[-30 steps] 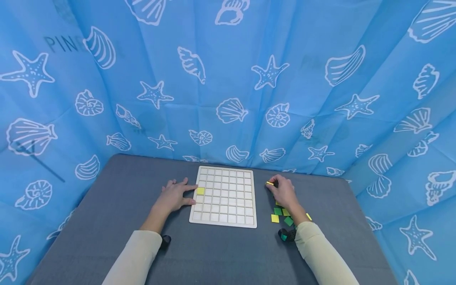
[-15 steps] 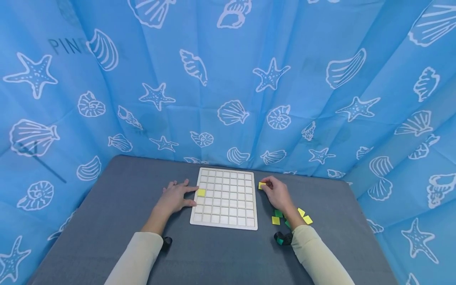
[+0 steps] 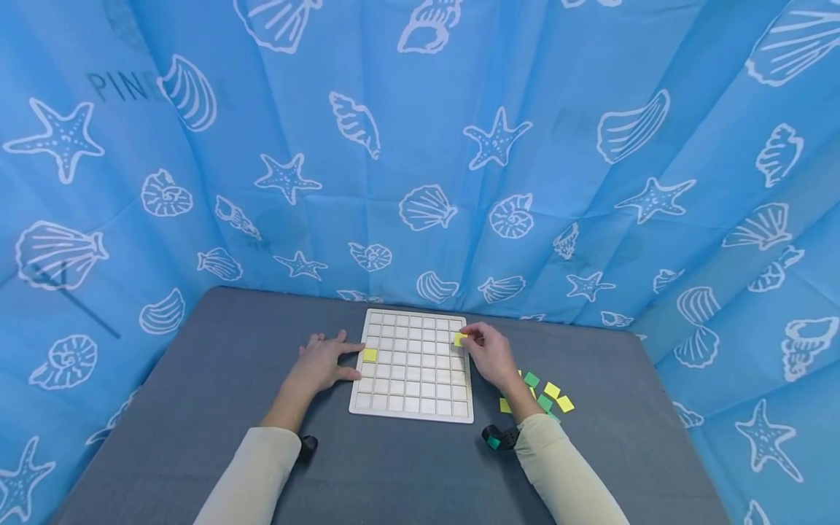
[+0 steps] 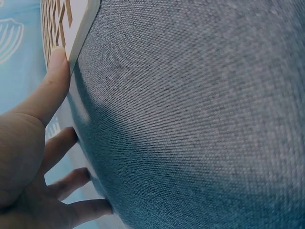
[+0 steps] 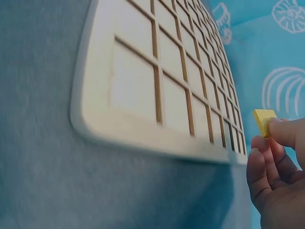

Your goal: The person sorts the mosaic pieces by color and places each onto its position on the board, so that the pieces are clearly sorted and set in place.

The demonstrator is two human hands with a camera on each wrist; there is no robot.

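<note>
A pale wooden grid board [image 3: 411,418] with rows of square cells lies on the grey cloth. One yellow tile [image 3: 370,355] sits in a cell by its left edge. My left hand [image 3: 323,362] rests at that edge, its fingers spread and relaxed; in the left wrist view the thumb [image 4: 57,71] touches the board's rim. My right hand [image 3: 491,355] pinches a second yellow tile [image 5: 264,121] between thumb and fingers. In the head view this tile overlaps the board's upper right cells.
Several loose green tiles [image 3: 545,402] and yellow tiles [image 3: 565,403] lie to the right of the board, partly hidden by the right forearm. A blue curtain [image 3: 420,146] with white shell prints hangs behind the grey table [image 3: 394,474].
My right hand has carried the yellow tile leftward, from beside the board to over its right edge. More loose tiles show as the forearm shifts. The left hand stays put.
</note>
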